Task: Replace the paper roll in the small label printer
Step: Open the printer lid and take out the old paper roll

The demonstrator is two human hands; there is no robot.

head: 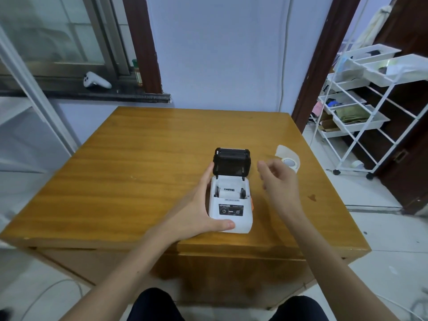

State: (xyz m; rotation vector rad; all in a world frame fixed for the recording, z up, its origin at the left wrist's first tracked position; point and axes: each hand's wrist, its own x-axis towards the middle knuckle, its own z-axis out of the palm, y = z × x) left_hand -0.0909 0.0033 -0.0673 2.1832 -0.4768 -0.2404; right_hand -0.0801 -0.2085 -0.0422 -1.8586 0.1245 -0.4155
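Note:
A small white label printer (231,210) sits near the middle of the wooden table (129,172), its black lid (232,162) tipped up and back. Inside the open bay lies a white paper roll (228,193) between two black holders. My left hand (199,205) grips the printer's left side, thumb across its front edge. To the right of the lid hovers my right hand (276,177), fingers loosely curled and holding nothing. A second paper roll (289,162), with a loose strip of tape curling off it, lies on the table just beyond my right hand.
A white wire rack (361,107) with trays stands on the floor to the right of the table. A white game controller (96,81) rests on the window sill at the back left. My knees show below the table's near edge.

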